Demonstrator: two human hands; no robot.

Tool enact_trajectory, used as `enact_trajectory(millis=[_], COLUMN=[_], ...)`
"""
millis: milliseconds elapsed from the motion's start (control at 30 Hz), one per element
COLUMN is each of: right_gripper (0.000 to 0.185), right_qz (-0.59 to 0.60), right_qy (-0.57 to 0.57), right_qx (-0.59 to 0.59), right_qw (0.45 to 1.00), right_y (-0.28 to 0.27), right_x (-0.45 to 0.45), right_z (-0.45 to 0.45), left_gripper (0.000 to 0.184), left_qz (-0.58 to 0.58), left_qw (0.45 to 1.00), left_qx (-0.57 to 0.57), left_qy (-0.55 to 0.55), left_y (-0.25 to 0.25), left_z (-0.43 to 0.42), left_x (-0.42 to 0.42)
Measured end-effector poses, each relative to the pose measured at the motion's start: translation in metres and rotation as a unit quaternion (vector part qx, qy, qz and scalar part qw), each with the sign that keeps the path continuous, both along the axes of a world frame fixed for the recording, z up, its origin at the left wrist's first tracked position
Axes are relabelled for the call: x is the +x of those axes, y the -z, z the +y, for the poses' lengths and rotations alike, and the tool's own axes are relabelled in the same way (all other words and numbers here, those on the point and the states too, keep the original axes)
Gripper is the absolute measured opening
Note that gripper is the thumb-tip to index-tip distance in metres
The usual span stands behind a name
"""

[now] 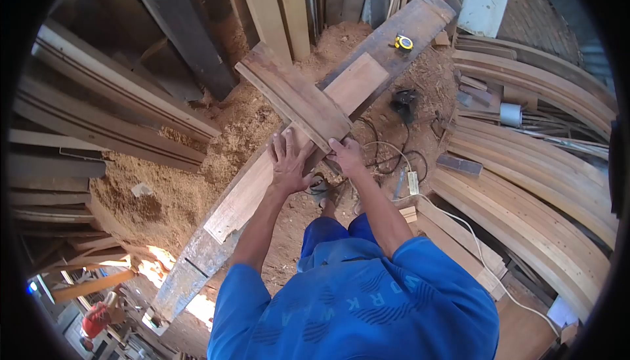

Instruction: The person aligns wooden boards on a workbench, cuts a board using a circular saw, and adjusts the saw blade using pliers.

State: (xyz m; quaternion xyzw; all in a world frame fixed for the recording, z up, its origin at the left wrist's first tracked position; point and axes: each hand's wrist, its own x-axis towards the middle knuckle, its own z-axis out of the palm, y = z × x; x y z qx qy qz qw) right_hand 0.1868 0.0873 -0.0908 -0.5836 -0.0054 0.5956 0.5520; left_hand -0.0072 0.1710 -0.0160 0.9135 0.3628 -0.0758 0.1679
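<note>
**Board (292, 87) laid across a plank (354, 84), both hands at its lower end**

At the left of the frame, timbers (111, 130) lean over shavings (151, 169) on the floor. The surface (420, 22) runs from lower left to upper right, with the plank lengthwise on it. The left hand (289, 168) lies open on the plank, fingers spread, just beside the board's lower edge.

The board is at the centre, slanting from upper left to lower right over the plank. At its lower right end the right hand (348, 153) grips the corner.

Judging from this, the board is placed across the plank; no fastening shows between them. Whether any shaping is finished, and what is left, cannot be told.

Farther right, the tape measure (403, 43) rests on the surface, and a dark tool (403, 102) lies on the floor. Near the right-hand timbers (525, 183), a white cylinder (510, 114) may be a container or a roll; any contents are hidden.
</note>
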Motion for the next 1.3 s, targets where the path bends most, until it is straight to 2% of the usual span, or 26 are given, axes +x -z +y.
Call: enact_trajectory(millis=[133, 233, 333, 367, 400, 433, 500, 533, 567, 633, 733, 767, 833, 867, 933, 1000, 1033, 1133, 1233, 1300], right_gripper=[0.031, 0.037, 0.045, 0.045, 0.045, 0.045, 0.043, 0.042, 0.043, 0.045, 0.047, 0.047, 0.047, 0.05, 0.057, 0.052, 0.05, 0.041, 0.032, 0.033], right_qz=[0.024, -0.007, -0.139, -0.299, -0.448, -0.582, -0.497, -0.449, -0.376, -0.215, -0.266, -0.401, -0.648, -0.582, -0.433, -0.26, -0.171, -0.063, -0.001, 0.021], right_qy=[0.038, 0.066, 0.126, 0.029, -0.069, -0.165, -0.297, -0.362, -0.341, -0.291, -0.295, -0.293, -0.269, -0.239, -0.173, -0.215, -0.234, -0.059, 0.021, 0.034], right_qx=[0.02, 0.017, -0.052, -0.046, -0.036, -0.024, -0.053, -0.067, -0.079, -0.102, -0.101, -0.1, -0.087, -0.083, -0.075, -0.076, -0.073, 0.005, 0.016, 0.022], right_qw=[0.999, 0.998, 0.981, 0.953, 0.891, 0.796, 0.813, 0.814, 0.858, 0.927, 0.912, 0.862, 0.707, 0.773, 0.882, 0.938, 0.954, 0.996, 1.0, 0.999], right_y=[0.0, -0.007, -0.026, -0.021, -0.013, -0.003, 0.051, 0.049, 0.045, -0.019, 0.018, 0.023, 0.013, 0.008, -0.037, -0.041, -0.042, -0.019, 0.002, 0.003], right_x=[-0.005, 0.01, 0.051, 0.065, 0.08, 0.089, 0.09, 0.087, 0.091, 0.091, 0.097, 0.095, 0.086, 0.084, 0.072, 0.051, 0.041, 0.007, 0.0, 0.0], right_z=[0.001, 0.01, 0.018, 0.012, 0.005, -0.001, -0.017, -0.016, -0.019, -0.008, -0.012, -0.017, -0.016, -0.015, -0.008, -0.009, -0.006, 0.004, 0.012, 0.01], left_gripper=[0.096, 0.088, 0.085, 0.085, 0.084, 0.084, 0.086, 0.086, 0.086, 0.086, 0.082, 0.081, 0.079, 0.08, 0.082, 0.079, 0.078, 0.075, 0.075, 0.075], left_qz=[-0.07, -0.06, -0.049, -0.047, -0.045, -0.045, -0.057, -0.063, -0.063, -0.057, -0.073, -0.072, -0.074, -0.072, -0.068, -0.074, -0.076, -0.08, -0.06, -0.07], left_qw=[0.996, 0.997, 0.997, 0.997, 0.997, 0.997, 0.997, 0.997, 0.997, 0.997, 0.996, 0.997, 0.997, 0.997, 0.997, 0.997, 0.997, 0.996, 0.998, 0.998], left_qx=[0.049, -0.008, -0.023, -0.025, -0.024, -0.022, -0.022, -0.022, -0.021, -0.022, -0.001, 0.003, 0.016, 0.019, 0.023, 0.009, 0.004, 0.004, -0.009, -0.006], left_qy=[0.009, -0.058, -0.05, -0.052, -0.054, -0.056, -0.05, -0.048, -0.049, -0.049, -0.045, -0.037, -0.021, -0.004, 0.031, 0.027, 0.024, 0.027, 0.01, 0.01], left_y=[0.014, -0.01, -0.011, -0.011, -0.011, -0.011, -0.01, -0.01, -0.011, -0.012, -0.002, 0.0, 0.002, 0.005, 0.012, 0.016, 0.016, 0.013, 0.008, 0.01], left_z=[0.0, 0.003, 0.009, 0.008, 0.008, 0.01, 0.012, 0.011, 0.011, 0.009, 0.002, -0.002, -0.007, -0.008, -0.013, -0.015, -0.014, -0.008, -0.005, -0.004], left_x=[-0.001, 0.008, 0.009, 0.009, 0.009, 0.01, 0.008, 0.007, 0.005, -0.003, -0.02, -0.022, -0.024, -0.025, -0.028, -0.026, -0.025, -0.014, -0.005, -0.005])
